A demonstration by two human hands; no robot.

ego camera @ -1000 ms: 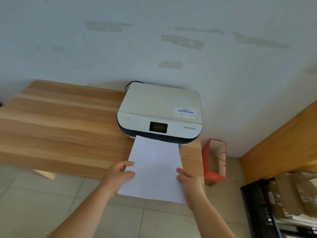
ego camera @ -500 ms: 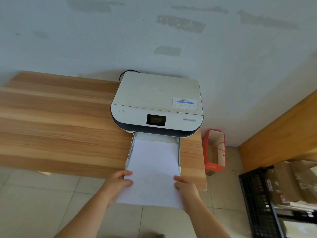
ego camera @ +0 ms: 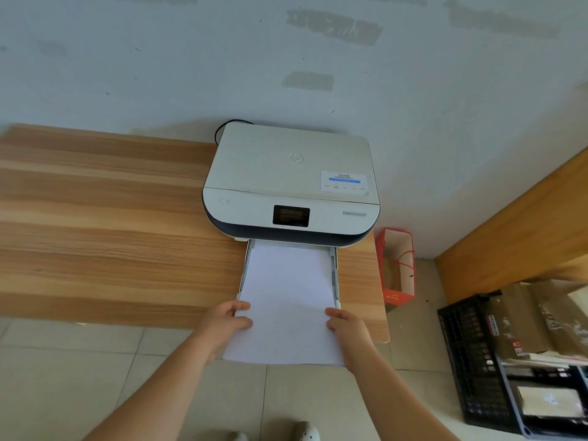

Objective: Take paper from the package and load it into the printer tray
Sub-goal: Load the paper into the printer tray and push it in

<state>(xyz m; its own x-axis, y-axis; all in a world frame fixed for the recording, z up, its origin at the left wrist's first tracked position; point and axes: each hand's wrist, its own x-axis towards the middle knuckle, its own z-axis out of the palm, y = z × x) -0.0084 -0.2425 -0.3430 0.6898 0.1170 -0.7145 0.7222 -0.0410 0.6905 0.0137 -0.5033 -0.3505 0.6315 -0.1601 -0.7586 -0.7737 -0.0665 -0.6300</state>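
A white printer (ego camera: 289, 176) with a dark base and a small screen stands at the right end of a wooden table (ego camera: 101, 224). Its pulled-out tray (ego camera: 334, 275) sticks out toward me. A stack of white paper (ego camera: 286, 300) lies with its far end in the tray, its near end hanging past the table's edge. My left hand (ego camera: 222, 326) grips the paper's left edge and my right hand (ego camera: 350, 329) grips its right edge. No paper package is in view.
A red paper bag (ego camera: 397, 268) stands on the floor right of the table. A black crate (ego camera: 471, 361) with boxes and papers sits at the lower right, beside a wooden panel (ego camera: 525, 224). The wall is just behind the printer. Tiled floor lies below.
The paper's far end has come down into the tray, which now shows along both sides. Both hands keep their hold on the sheet's sides.
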